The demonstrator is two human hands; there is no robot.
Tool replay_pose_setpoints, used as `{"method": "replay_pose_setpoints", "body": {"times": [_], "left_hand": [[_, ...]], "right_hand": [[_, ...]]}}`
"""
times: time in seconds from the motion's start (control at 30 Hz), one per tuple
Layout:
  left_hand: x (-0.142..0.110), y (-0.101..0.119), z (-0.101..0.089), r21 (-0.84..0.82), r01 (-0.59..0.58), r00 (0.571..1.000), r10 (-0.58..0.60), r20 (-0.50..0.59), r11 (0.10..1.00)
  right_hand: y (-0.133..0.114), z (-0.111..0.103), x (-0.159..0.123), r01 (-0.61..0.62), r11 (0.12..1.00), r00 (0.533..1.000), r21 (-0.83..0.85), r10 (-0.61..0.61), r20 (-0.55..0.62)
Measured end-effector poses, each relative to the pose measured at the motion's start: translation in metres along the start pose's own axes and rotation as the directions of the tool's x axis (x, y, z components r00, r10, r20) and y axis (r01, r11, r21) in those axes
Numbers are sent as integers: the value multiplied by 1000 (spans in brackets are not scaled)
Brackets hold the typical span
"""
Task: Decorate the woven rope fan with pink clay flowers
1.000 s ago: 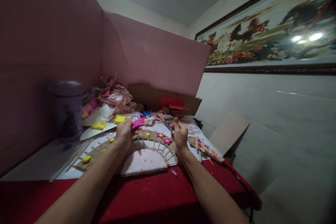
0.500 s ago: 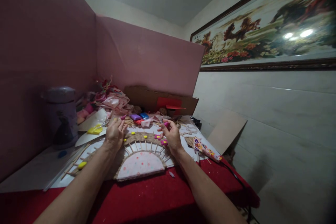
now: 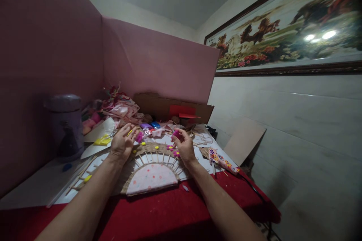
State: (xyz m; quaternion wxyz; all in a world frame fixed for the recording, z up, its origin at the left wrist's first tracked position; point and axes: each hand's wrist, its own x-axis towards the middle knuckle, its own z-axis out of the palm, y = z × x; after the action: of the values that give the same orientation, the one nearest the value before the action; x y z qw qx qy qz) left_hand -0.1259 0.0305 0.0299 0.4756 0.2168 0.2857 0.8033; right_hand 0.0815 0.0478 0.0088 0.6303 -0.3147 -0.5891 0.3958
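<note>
My left hand [image 3: 123, 141] holds a magenta lump of modelling clay [image 3: 139, 137] in a clear wrapper at its fingers, with a bit of yellow showing on the fingers. A smaller piece of magenta clay [image 3: 175, 134] is pinched between the thumb and fingertips of my right hand [image 3: 183, 145]. Below both hands lies a half-round woven piece [image 3: 147, 148] of twine and thin sticks, its centre covered by pale dotted cloth [image 3: 152, 177]. Yellow clay dots [image 3: 156, 147] sit along its woven band, and magenta flowers with yellow centres [image 3: 177, 154] are at its right.
A purple clay packet [image 3: 146, 125] and a blue one [image 3: 155, 124] lie behind the woven piece. To the left are a lilac flask [image 3: 65, 126], a yellow packet [image 3: 102, 140] and heaped pink cloth [image 3: 121, 107]. A flowered strip [image 3: 223, 161] lies at right on the red tablecloth [image 3: 158, 214].
The magenta lump at my left hand has come lower and to the right, its clear wrapper now visible. My right hand has shifted slightly, still pinching magenta clay.
</note>
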Motion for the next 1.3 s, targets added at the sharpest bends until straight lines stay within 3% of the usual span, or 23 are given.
{"method": "replay_pose_setpoints", "body": {"times": [0.2,0.27,0.3,0.37,0.43,0.53,0.63,0.7,0.8,0.9,0.97,1.0,1.07,1.1,1.13,1.2,1.3], "left_hand": [[-1,-7,-2,312,-5,997,29,-72,950],[-9,-11,3,339,-16,1000,13,10,941],[-16,-13,7,388,-33,988,-29,153,921],[-32,-19,17,465,18,889,-227,397,885],[-49,-25,25,480,89,757,-373,537,873],[-63,-32,31,460,104,741,-377,556,882],[-62,-34,30,414,175,753,-392,528,894],[-55,-29,29,372,201,814,-366,451,906],[-38,-14,30,355,146,936,-245,253,923],[-17,6,34,474,20,980,-111,165,880],[-5,16,37,697,-80,984,-55,170,713],[1,18,39,819,-169,981,17,191,549],[10,17,42,949,-312,947,93,306,53],[13,13,43,929,-326,933,99,346,-176],[16,8,43,876,-335,922,71,381,-348],[20,-4,43,763,-371,903,-13,429,-530],[27,-18,39,708,-404,893,-81,443,-580]], "right_hand": [[2,2,-5,33,996,996,-82,-25,88],[0,2,-9,147,968,981,-202,-117,155],[-2,2,-10,225,937,966,-268,-180,184],[-4,2,-13,334,876,937,-347,-268,226],[-5,2,-14,343,866,936,-365,-279,216],[-5,4,-15,297,903,948,-309,-239,213],[-6,5,-16,359,888,914,-287,-273,300],[-7,5,-16,416,853,893,-315,-319,316],[-7,3,-14,417,828,907,-375,-352,230],[-5,1,-12,388,811,921,-438,-360,150],[-4,0,-11,405,785,912,-469,-383,147],[-4,0,-12,423,770,904,-478,-397,159],[-4,1,-12,462,739,884,-490,-426,191],[-4,1,-12,477,727,876,-494,-437,203],[-4,1,-12,487,718,871,-497,-444,210],[-3,0,-12,493,710,867,-502,-452,211],[-2,-1,-10,494,703,865,-511,-454,213]]}}
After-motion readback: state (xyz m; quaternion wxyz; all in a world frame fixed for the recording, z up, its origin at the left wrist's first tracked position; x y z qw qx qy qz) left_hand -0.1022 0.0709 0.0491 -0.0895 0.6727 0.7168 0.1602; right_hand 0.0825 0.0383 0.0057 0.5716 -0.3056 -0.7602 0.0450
